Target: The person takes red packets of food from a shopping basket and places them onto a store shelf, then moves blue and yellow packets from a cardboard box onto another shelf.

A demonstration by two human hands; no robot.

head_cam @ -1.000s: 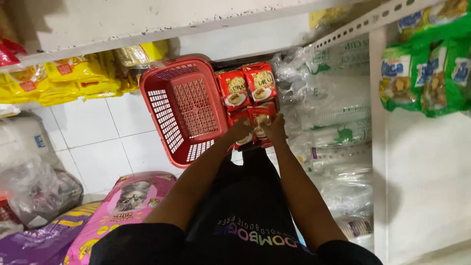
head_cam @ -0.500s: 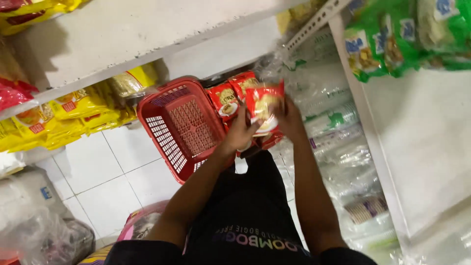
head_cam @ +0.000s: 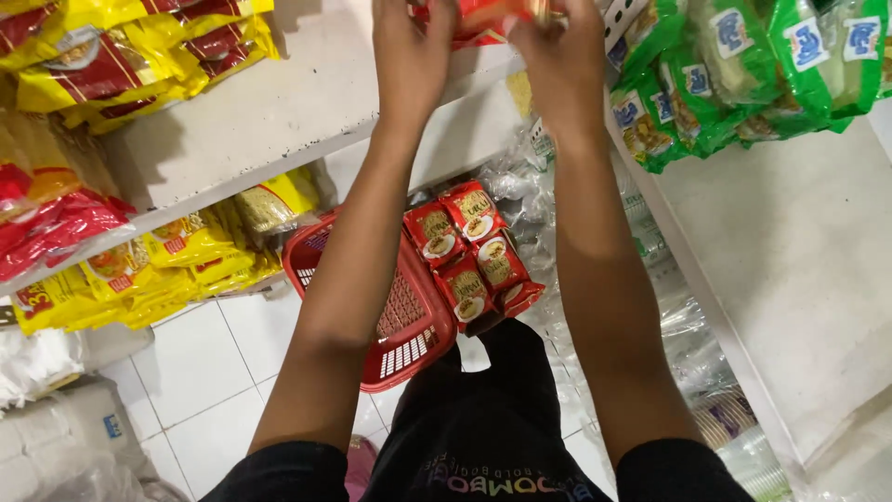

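Both my arms reach up to a white shelf (head_cam: 279,121). My left hand (head_cam: 412,58) and my right hand (head_cam: 556,58) together grip red snack packets (head_cam: 478,17) at the top edge of the view, mostly cut off. Below my arms a red plastic basket (head_cam: 409,353) stands on the floor. Several red packets (head_cam: 472,256) with a bowl picture lie stacked in its right side.
Yellow and red packets (head_cam: 121,56) fill the upper left shelf, more yellow ones (head_cam: 167,265) the shelf below. Green bags (head_cam: 743,74) hang at the upper right. Clear plastic-wrapped goods (head_cam: 669,325) lie on the right. White tiled floor (head_cam: 195,363) at lower left.
Both hands rose from the basket with red packets up to the white shelf. The view tilted upward, so the shelf and hands now sit at the top.
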